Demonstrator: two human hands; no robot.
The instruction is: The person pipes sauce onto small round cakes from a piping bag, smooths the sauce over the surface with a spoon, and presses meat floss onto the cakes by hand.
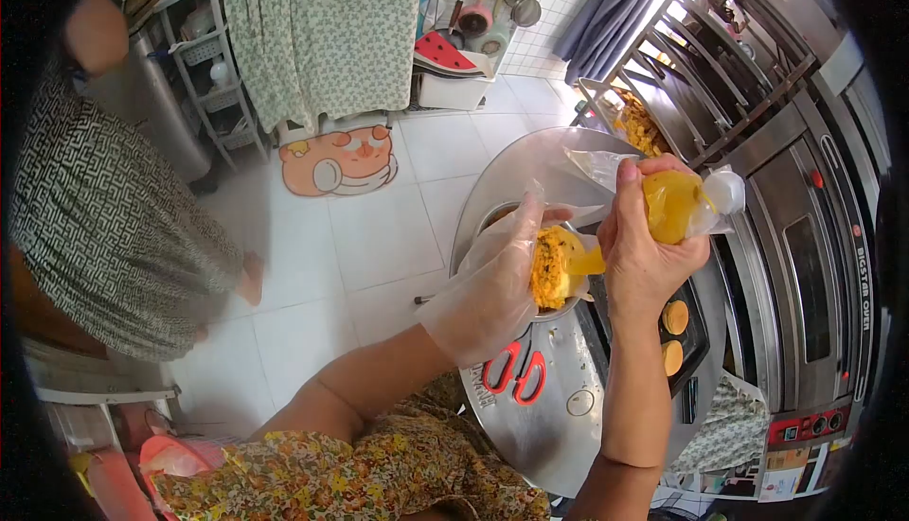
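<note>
My left hand point(488, 270), in a clear plastic glove, cups a small round cake point(550, 270) coated with orange shreds and dark specks. Over the bowl point(497, 213) on the round metal table, that cake is turned on its side, a pale yellow face towards the right. My right hand point(649, 242) is closed around a clear piping bag point(670, 207) of yellow sauce. Its narrow yellow end points left and meets or nearly meets the cake; the exact contact is hard to make out. Red-handled scissors point(514, 370) lie below the bowl.
A dark baking tray point(696, 360) with small round cakes point(673, 317) sits at the right of the metal table point(530, 431). Beyond it stand an oven point(805, 275) and a tray rack point(710, 57). Another person point(114, 209) stands at the left, near a shelf trolley point(213, 76).
</note>
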